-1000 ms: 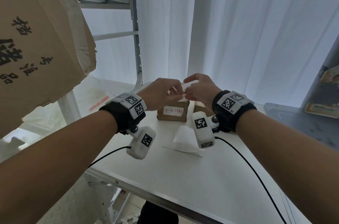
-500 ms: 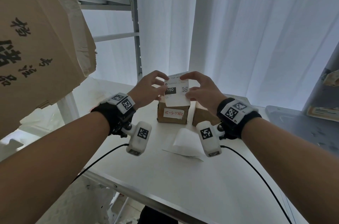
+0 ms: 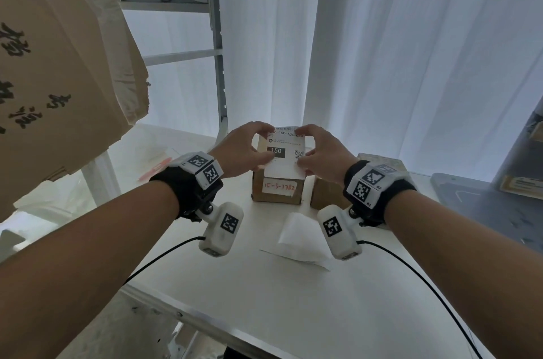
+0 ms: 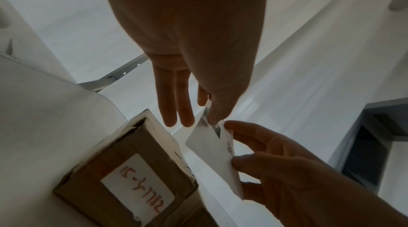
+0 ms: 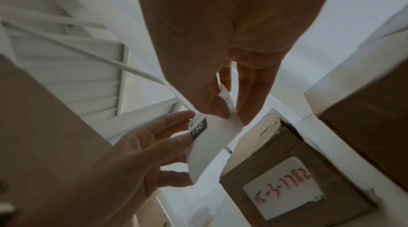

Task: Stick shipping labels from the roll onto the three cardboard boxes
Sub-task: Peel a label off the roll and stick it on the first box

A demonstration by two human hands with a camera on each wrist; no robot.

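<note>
Fingertips (image 3: 266, 154) of the left hand (image 3: 241, 150) pinched the left edge of the shipping label (image 3: 284, 157), while the right hand (image 3: 321, 154) pinched its right edge, thumb and forefinger on each side, the other fingers loose. Between them the label hung in the air, printed face toward the person, long axis running up and down, its lower edge near the top of the cardboard box (image 3: 277, 189) with the red handwritten sticker. That box stood toward the far edge of the bench (image 3: 264, 294), directly below and just beyond the label. Both hands looked about equally near it. From the wrist views the label was apart from the box top, not yet stuck. I judged the next move a short lowering forward onto that top face. A second box (image 3: 326, 194) stood just to its right, and a loose white backing sheet (image 3: 296, 238) lay nearer the front edge.
</note>
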